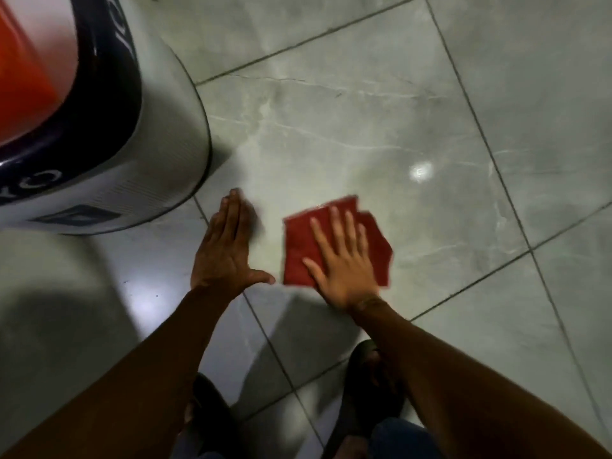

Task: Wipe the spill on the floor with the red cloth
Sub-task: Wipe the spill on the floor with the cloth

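The red cloth (299, 246) lies folded flat on the grey tiled floor (364, 120), in the middle of the view. My right hand (344, 260) presses down on it with the palm flat and the fingers spread. My left hand (225, 246) rests flat on the bare tile just left of the cloth, fingers together and thumb out, holding nothing. A faint wet sheen shows on the tile beyond the cloth, around a bright light reflection (420, 170). The spill's outline is hard to make out.
A large rounded grey appliance (159, 144) with a dark rim and an orange top stands at the left, close to my left hand. My feet in dark sandals (367, 385) are at the bottom. Dark grout lines cross the floor.
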